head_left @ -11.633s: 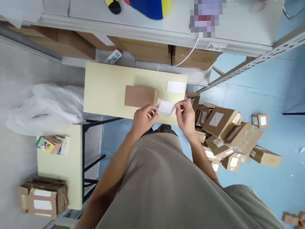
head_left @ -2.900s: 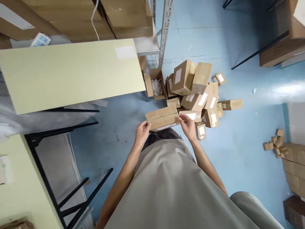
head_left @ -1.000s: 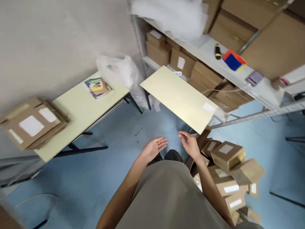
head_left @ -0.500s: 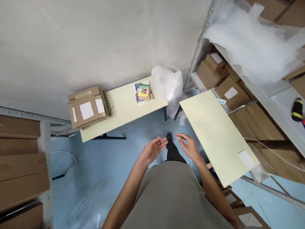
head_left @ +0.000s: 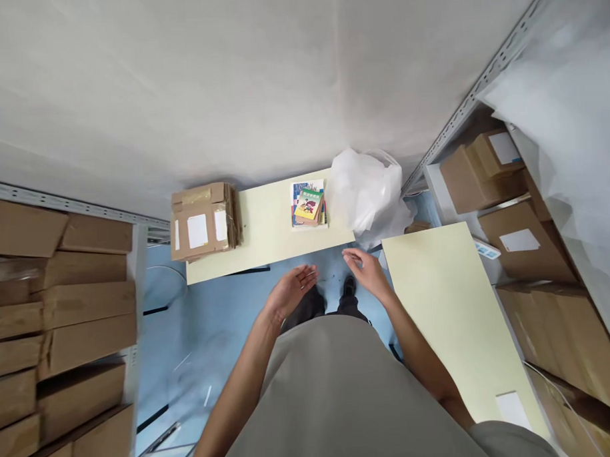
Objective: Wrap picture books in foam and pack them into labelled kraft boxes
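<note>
My left hand is held in the air, palm turned up and inward, fingers stretched out with nothing in them. My right hand hovers opposite it, fingers loosely curved and apart, also holding nothing. Both are in front of a pale yellow table against the wall. On that table lies a small stack of books, the top one green and yellow. To its left sits a pile of flattened cardboard boxes with white labels. A white plastic bag bulges at the table's right end.
A second pale table stands to my right, with a white paper on it. Shelves of cardboard boxes rise on the left and right. White translucent sheeting hangs over the upper right shelf.
My view has come closer to the wall table and turned a little right-to-left across the room. Both feet now show below me. My hands stay raised, slightly farther apart.
</note>
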Motion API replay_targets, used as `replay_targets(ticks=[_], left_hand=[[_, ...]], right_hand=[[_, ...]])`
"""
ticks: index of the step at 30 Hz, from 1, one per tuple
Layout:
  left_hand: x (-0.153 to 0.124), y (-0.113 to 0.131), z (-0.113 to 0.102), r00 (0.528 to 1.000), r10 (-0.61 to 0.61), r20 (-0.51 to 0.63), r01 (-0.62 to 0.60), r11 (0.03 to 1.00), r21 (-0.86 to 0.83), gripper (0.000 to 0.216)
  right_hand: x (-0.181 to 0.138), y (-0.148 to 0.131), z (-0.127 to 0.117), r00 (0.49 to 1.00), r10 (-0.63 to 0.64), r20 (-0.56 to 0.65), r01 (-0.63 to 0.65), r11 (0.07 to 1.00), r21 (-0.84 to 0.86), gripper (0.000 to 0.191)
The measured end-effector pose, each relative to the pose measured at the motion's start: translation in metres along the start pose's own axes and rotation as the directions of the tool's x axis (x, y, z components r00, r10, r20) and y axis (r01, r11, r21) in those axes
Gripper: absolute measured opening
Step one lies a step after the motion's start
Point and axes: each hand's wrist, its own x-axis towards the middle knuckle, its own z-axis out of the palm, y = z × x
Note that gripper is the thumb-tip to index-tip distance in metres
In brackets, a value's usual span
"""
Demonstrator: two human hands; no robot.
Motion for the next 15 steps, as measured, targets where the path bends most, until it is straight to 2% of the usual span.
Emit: replay_targets(ticks=[4, 7, 11, 15], left_hand=[[0.033, 0.036, 0.000, 0.998, 0.008, -0.059, -0.008, 1.000, 0.008, 0.010], [0.067, 0.065, -0.007, 0.996, 0.063, -0.062, -0.058, 0.995, 0.075, 0.021], [0.127, 0.103, -0.023, 0.978, 0.204, -0.033, -0.187, 0.940, 0.285, 0.036], [0.194, 0.137, -0.035, 0.956, 0.290, -0.030, -0.233, 0.821, 0.521, 0.044]], right_hand=[[0.043, 0.013, 0.023, 0.997, 0.060, 0.039, -0.062, 0.997, 0.045, 0.030], [0.077, 0.022, 0.047, 0.987, 0.138, 0.078, -0.141, 0.989, 0.034, 0.027], [0.135, 0.025, 0.079, 0.965, 0.249, 0.079, -0.242, 0.966, -0.086, 0.025], [0.195, 0.027, 0.104, 0.932, 0.362, 0.019, -0.352, 0.916, -0.191, 0.025]])
